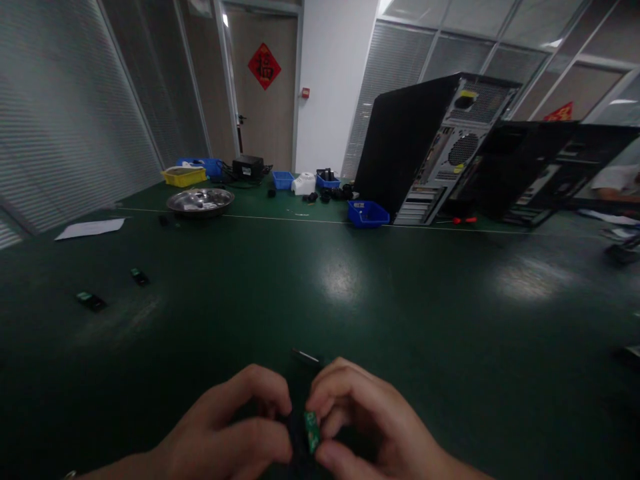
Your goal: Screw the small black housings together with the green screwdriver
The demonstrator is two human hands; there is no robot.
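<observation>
Close to the table's near edge, my right hand point(370, 427) is closed on a small green circuit board point(312, 432), pinched between thumb and fingers. Just left of it, my left hand point(240, 423) is closed at the side of a dark, thin piece point(297, 437) that lies between the two hands; its outline is too dark to make out its kind. A slim metal shaft, seemingly of a screwdriver point(306, 357), rests on the table just beyond my fingers, its other end hidden by my right hand.
On the green table point(260, 287), two small dark pieces with green boards point(91, 301) lie at left. Farther back are a sheet of paper point(91, 229), a metal bowl point(200, 202), a yellow bin point(185, 176), a blue bin point(369, 214) and a black computer tower point(415, 140).
</observation>
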